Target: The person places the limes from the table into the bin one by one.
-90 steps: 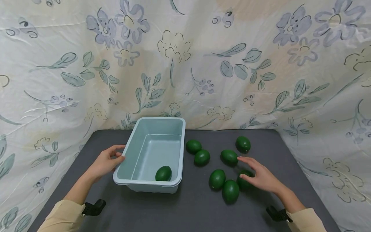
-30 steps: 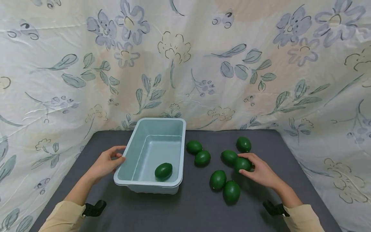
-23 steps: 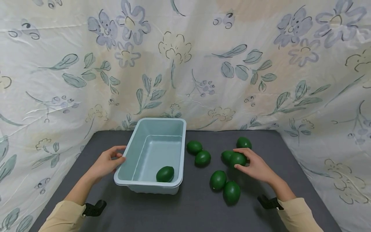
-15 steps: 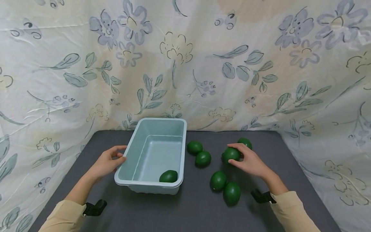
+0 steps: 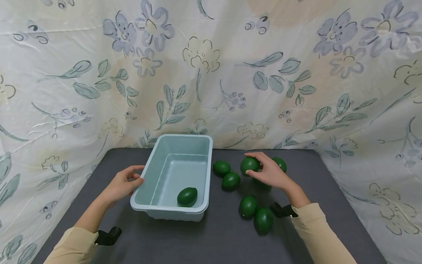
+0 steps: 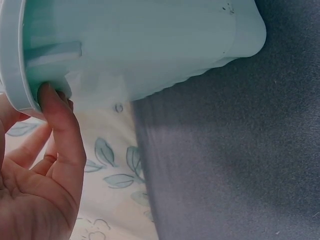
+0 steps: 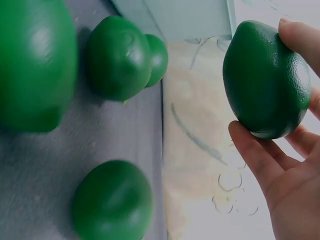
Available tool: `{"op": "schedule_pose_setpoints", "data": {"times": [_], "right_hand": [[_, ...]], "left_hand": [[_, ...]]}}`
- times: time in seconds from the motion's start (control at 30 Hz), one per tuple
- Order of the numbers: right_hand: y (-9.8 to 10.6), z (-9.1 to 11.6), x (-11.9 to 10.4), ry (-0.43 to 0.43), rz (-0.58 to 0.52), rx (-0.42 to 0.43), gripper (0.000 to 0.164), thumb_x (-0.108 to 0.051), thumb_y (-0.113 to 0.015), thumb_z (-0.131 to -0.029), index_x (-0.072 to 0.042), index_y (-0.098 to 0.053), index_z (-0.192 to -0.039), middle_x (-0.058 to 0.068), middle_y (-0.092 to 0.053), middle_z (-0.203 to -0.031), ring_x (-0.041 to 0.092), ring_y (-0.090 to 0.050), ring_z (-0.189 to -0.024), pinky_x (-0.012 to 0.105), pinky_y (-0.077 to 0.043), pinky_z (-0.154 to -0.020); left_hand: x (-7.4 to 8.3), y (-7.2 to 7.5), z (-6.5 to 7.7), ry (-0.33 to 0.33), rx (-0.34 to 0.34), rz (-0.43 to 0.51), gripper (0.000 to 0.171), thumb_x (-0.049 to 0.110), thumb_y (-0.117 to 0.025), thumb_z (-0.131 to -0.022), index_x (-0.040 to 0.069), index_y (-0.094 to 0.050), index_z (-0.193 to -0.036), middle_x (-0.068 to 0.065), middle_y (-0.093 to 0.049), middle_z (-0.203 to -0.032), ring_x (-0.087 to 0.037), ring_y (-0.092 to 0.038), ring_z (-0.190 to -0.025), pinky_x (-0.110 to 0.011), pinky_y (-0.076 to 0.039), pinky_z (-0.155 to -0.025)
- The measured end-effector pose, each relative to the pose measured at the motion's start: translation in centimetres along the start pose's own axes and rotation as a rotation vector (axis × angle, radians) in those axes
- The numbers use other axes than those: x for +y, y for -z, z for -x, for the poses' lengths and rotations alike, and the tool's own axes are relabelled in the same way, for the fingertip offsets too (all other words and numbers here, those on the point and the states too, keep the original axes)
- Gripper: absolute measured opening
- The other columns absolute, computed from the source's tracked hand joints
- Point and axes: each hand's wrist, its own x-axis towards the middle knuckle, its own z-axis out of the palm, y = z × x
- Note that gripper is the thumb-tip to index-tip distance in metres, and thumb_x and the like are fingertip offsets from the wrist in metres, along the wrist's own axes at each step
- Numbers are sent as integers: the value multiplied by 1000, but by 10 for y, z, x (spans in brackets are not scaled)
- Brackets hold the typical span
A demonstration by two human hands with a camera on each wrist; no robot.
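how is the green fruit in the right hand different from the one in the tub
The held fruit is gripped by the right hand; the tub fruit is touched by no hand.
The held fruit is raised outside the tub; the tub fruit lies on the tub's floor.
Both are dark green, smooth and rounded.

Deep green fruits (image 5: 249,166), pale blue-green bin (image 5: 182,170), grey tabletop (image 5: 217,242), cream floral-print curtain (image 5: 230,80).

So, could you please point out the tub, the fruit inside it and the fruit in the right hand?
Tub (image 5: 180,169), head view, bare floor.
Fruit in tub (image 5: 187,197), head view, its middle.
Held fruit (image 7: 265,80), right wrist view, its middle.
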Motion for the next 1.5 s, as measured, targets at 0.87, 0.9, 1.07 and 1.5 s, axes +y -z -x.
{"op": "schedule_pose_setpoints", "data": {"times": [0.87,0.9,1.07,1.5], "right_hand": [[-17,-52,-50,113,-78,-21,54,-30,-68,-83,-18,-47,-132,6,-49,-125,17,-54,-95,36,-48,-77],[-18,-54,-53,118,-80,-25,54,-30,-68,-83,-18,-47,-132,6,-49,-125,17,-54,-95,36,-48,-76],[-24,-63,-65,134,-85,-45,54,-29,-68,-83,-17,-47,-132,5,-48,-127,17,-53,-99,32,-49,-75],[-39,-84,-86,172,-84,-69,55,-27,-67,-84,-13,-47,-133,8,-47,-128,19,-52,-100,31,-48,-75]], "left_hand": [[0,0,1,0,1,14,53,15,-55,-91,5,-33,-139,-16,-50,-100,-21,-55,-79,-33,-50,-61],[0,0,1,-1,1,14,53,15,-55,-91,5,-33,-139,-16,-50,-100,-21,-55,-79,-33,-50,-61],[0,0,1,-2,1,19,53,15,-55,-91,5,-33,-139,-16,-50,-101,-21,-55,-79,-33,-50,-61],[1,0,1,-3,4,16,53,14,-55,-91,5,-34,-139,-16,-49,-99,-22,-55,-79,-32,-50,-61]]}}
